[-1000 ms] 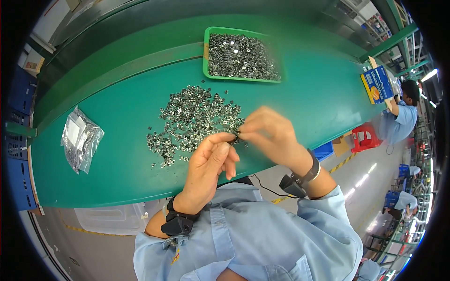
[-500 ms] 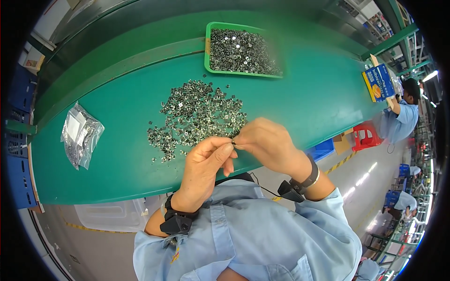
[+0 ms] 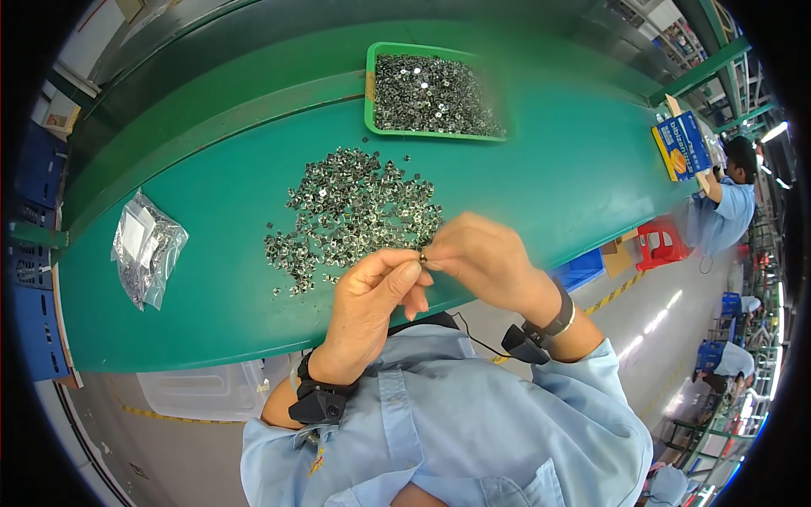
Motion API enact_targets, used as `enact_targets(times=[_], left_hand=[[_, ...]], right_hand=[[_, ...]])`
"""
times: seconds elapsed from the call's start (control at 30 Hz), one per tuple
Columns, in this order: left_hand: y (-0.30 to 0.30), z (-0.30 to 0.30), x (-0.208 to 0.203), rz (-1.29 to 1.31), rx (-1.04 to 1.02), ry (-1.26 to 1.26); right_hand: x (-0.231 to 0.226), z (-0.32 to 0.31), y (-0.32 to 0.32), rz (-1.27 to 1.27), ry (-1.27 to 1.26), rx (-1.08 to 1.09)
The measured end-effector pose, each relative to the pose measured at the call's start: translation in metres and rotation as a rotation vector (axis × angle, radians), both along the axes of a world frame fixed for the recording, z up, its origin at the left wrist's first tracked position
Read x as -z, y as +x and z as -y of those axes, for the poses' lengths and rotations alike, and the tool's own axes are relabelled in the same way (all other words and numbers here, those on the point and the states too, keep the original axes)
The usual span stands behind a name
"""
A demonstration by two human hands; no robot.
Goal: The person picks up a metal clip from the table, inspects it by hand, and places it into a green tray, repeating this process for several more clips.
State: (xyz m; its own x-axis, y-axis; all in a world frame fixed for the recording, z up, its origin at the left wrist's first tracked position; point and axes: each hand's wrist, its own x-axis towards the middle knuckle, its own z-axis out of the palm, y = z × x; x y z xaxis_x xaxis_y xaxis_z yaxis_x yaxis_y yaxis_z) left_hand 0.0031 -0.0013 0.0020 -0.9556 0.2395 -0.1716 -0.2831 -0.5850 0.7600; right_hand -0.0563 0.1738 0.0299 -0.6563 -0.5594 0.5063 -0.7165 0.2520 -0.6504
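Note:
My left hand [image 3: 372, 296] pinches a tiny metal part [image 3: 422, 257] between thumb and forefinger, close to the table's near edge. From the other side my right hand [image 3: 483, 260] grips the same part with its fingertips, so the two hands meet there. Fingers cover most of the part, and its exact kind cannot be made out. Just beyond my hands a loose heap of small shiny metal pieces [image 3: 355, 203] spreads over the green tabletop [image 3: 211, 253].
A green tray [image 3: 439, 135] full of similar pieces stands at the back. On the left lies a clear plastic bag [image 3: 145, 249] of parts. A blue and yellow box [image 3: 681, 145] sits far right, near a co-worker [image 3: 722, 207] and a red stool [image 3: 661, 245].
Both hands keep nearly the same place and grip. The tiny part between the fingertips looked dark before and now shows a brassy glint. The view has shifted slightly.

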Motion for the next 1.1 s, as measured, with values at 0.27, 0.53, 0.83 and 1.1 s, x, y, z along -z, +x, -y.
enact_targets(times=[0.27,0.53,0.83,1.1], left_hand=[[-0.001,0.0,0.001,0.003,-0.007,-0.006],[-0.004,0.009,0.009,0.013,0.042,0.123],[-0.003,0.007,0.009,-0.016,0.05,0.094],[0.0,0.003,0.008,-0.031,0.06,0.046]], right_hand=[[-0.02,-0.012,-0.107,-0.016,0.008,0.331],[0.018,-0.037,-0.045,-0.026,0.306,0.366],[0.027,-0.017,0.02,-0.089,0.426,0.375],[0.028,-0.016,0.017,-0.111,0.348,0.395]])
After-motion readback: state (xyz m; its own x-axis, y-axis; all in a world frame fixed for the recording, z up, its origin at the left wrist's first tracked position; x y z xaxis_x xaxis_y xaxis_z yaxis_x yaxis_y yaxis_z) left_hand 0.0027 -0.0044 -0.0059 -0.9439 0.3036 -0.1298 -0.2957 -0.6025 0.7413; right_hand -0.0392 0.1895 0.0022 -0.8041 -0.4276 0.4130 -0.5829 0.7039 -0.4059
